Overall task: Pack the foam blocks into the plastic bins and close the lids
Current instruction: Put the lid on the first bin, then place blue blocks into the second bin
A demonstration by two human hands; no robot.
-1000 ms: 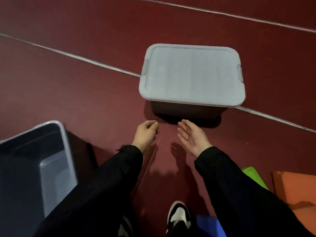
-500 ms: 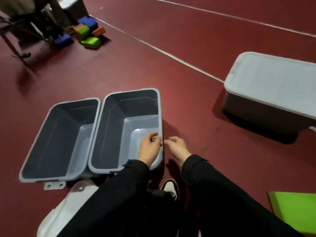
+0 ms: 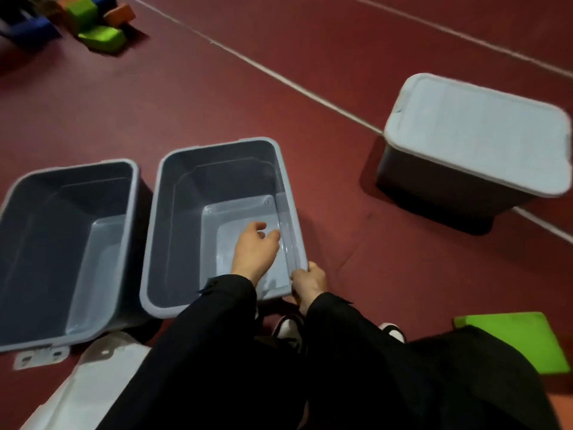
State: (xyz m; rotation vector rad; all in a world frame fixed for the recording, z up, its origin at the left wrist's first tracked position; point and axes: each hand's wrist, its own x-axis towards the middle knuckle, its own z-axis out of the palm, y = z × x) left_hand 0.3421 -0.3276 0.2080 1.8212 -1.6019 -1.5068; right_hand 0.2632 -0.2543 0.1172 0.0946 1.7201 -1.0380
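Head view, looking down at a dark red floor crossed by pale lines. Two grey bins without lids stand side by side just in front of the person. The left bin and the middle bin are nearly touching along their long rims, and no blocks show inside either.

The left hand reaches down inside the middle bin near its right wall, fingers loosely curled and holding nothing. The right hand grips the near right corner of that bin's rim, fingers curled over the edge. Both arms are in black sleeves.

A third bin with its lid on sits well apart to the right, across one of the floor lines. A loose pale lid lies on the floor at the lower left, partly under the left bin's near end.

A green foam block lies at the lower right beside the person's leg. A small pile of foam blocks, green, orange and blue, sits far off at the upper left. White shoe tips show between the arms.
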